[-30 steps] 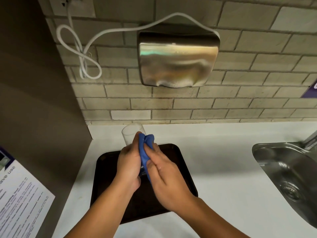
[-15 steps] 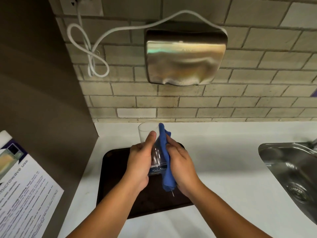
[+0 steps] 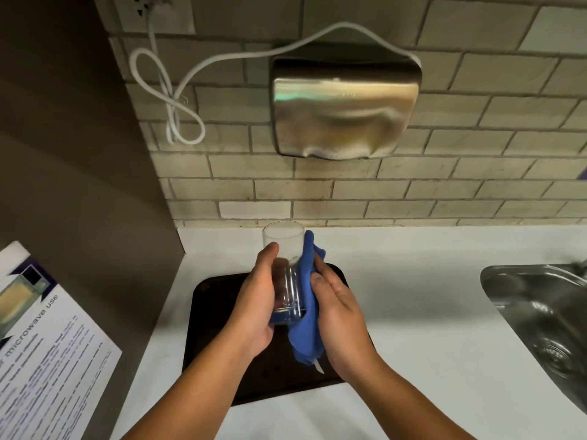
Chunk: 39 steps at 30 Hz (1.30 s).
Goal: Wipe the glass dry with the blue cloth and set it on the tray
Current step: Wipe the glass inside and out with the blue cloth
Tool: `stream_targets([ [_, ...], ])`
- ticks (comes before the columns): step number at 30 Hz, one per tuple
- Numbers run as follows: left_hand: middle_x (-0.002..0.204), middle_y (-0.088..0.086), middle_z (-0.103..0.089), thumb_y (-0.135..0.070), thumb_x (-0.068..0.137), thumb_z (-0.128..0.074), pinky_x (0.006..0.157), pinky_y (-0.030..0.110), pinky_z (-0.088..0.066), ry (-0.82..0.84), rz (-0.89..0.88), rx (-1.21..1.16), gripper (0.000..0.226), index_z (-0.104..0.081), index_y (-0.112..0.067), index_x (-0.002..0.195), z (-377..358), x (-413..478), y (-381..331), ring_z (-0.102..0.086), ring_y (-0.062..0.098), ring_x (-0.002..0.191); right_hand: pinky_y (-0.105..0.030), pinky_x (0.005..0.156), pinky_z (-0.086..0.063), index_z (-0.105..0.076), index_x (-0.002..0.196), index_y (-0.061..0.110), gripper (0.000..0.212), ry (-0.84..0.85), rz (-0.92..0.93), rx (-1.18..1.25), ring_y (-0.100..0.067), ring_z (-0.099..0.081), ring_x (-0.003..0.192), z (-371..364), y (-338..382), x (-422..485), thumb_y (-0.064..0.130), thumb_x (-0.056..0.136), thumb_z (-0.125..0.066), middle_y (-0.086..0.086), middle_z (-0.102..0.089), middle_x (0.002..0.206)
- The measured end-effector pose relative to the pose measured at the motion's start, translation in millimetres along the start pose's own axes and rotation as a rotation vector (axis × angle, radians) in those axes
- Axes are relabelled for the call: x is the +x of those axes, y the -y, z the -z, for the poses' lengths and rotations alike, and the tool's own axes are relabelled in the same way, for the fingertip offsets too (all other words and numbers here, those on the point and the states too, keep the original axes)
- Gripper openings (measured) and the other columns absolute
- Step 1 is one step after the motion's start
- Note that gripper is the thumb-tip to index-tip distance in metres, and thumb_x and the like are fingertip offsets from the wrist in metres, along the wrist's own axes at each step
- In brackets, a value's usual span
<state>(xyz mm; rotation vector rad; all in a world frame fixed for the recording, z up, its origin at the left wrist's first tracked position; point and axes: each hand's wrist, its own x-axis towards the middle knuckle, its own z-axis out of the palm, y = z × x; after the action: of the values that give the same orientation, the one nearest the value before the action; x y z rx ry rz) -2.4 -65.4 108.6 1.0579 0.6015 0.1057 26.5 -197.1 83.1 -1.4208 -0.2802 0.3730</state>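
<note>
So I've got the glass [image 3: 283, 271] in my left hand [image 3: 254, 308], fingers curled around its lower half, open end tipped toward the far wall. My right hand [image 3: 341, 314] is flat-ish, pressing the blue cloth [image 3: 306, 315] against the right side of the glass, with the loose end hanging down. All of this is held up over the dark tray [image 3: 216, 315], which sits on the white counter [image 3: 413, 312], sink [image 3: 540, 312] off to the right

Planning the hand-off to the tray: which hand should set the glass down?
Left. The left hand already grips the glass above the tray; the right hand only presses the blue cloth against it.
</note>
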Motion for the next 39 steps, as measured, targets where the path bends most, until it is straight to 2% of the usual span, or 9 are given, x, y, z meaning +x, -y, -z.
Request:
stream_targets([
  [3,0.102,0.01,-0.088,-0.075,0.089,-0.07,0.082,0.043,-0.067,0.029,-0.061,0.091,0.063,-0.081,-0.019,0.115,-0.7,-2.2,0.4,-0.086,0.024,0.092,-0.023,0.099,-0.061,-0.057,0.154,0.044,0.043,0.028,0.082,-0.056,-0.012,-0.077,0.122,0.6,1.6,0.1,0.028,0.116,-0.044,0.01,-0.081,0.132],
  [7,0.113,0.024,-0.084,-0.072,0.063,-0.093,0.099,0.058,-0.065,0.026,-0.158,0.169,0.088,-0.076,-0.002,0.114,-2.1,-8.2,2.0,-0.084,0.035,0.102,-0.019,0.081,-0.064,-0.077,0.121,0.056,0.044,0.006,0.054,-0.049,-0.014,-0.084,0.103,2.0,4.4,11.6,0.028,0.117,-0.045,0.005,-0.087,0.11],
  [12,0.112,0.018,-0.085,-0.065,0.066,-0.089,0.08,0.044,-0.069,0.024,-0.086,0.072,0.082,-0.071,-0.009,0.123,2.9,-5.1,1.5,-0.085,0.028,0.092,-0.016,0.1,-0.057,-0.05,0.159,0.044,0.047,0.038,0.115,-0.144,-0.005,-0.072,0.128,1.0,3.5,4.2,0.03,0.114,-0.046,0.027,-0.074,0.137],
  [17,0.104,0.01,-0.086,-0.062,0.065,-0.092,0.077,0.044,-0.069,0.075,-0.055,0.046,0.073,-0.076,-0.013,0.117,1.7,-1.6,1.2,-0.085,0.03,0.094,-0.029,0.097,-0.065,-0.06,0.154,0.032,0.042,0.002,0.001,0.021,-0.016,-0.081,0.115,9.3,12.9,22.2,0.019,0.117,-0.044,0.005,-0.084,0.126],
  [22,0.108,0.013,-0.087,-0.062,0.08,-0.084,0.078,0.041,-0.067,0.062,-0.09,0.045,0.059,-0.085,-0.017,0.118,1.1,2.5,-0.4,-0.085,0.027,0.094,-0.013,0.094,-0.058,-0.054,0.157,0.032,0.045,0.0,0.053,-0.05,0.002,-0.075,0.12,2.1,17.9,13.1,0.014,0.118,-0.042,0.032,-0.079,0.125],
  [27,0.114,0.017,-0.085,-0.059,0.096,-0.074,0.089,0.052,-0.067,-0.061,-0.061,0.018,0.053,-0.071,-0.015,0.127,0.4,8.8,7.4,-0.085,0.034,0.101,-0.046,0.117,-0.055,-0.068,0.148,0.027,0.038,-0.016,-0.132,0.02,-0.021,-0.076,0.127,8.4,18.5,25.9,0.02,0.116,-0.048,-0.001,-0.08,0.137],
  [33,0.111,0.011,-0.086,-0.072,0.082,-0.079,0.07,0.04,-0.068,-0.027,-0.022,-0.017,0.077,-0.063,-0.021,0.137,0.1,11.2,5.7,-0.086,0.027,0.095,-0.027,0.096,-0.064,-0.064,0.15,0.04,0.043,0.021,-0.075,-0.027,-0.013,-0.08,0.116,5.6,15.8,21.6,0.022,0.115,-0.048,0.008,-0.083,0.127],
  [36,0.124,0.012,-0.08,-0.066,0.06,-0.097,0.088,0.05,-0.069,-0.018,-0.047,0.023,0.094,-0.057,-0.024,0.134,-0.2,10.6,6.1,-0.084,0.028,0.103,-0.036,0.094,-0.065,-0.076,0.136,0.028,0.036,0.027,-0.145,0.083,-0.027,-0.08,0.119,7.5,17.2,28.0,0.023,0.113,-0.049,-0.008,-0.085,0.124],
  [39,0.117,0.013,-0.084,-0.061,0.073,-0.093,0.074,0.039,-0.068,0.008,-0.05,0.004,0.077,-0.066,-0.02,0.132,3.9,9.7,4.3,-0.085,0.027,0.098,-0.04,0.102,-0.063,-0.073,0.141,0.032,0.04,0.024,-0.117,0.111,-0.024,-0.079,0.121,4.3,18.1,25.0,0.027,0.106,-0.053,-0.003,-0.084,0.126],
])
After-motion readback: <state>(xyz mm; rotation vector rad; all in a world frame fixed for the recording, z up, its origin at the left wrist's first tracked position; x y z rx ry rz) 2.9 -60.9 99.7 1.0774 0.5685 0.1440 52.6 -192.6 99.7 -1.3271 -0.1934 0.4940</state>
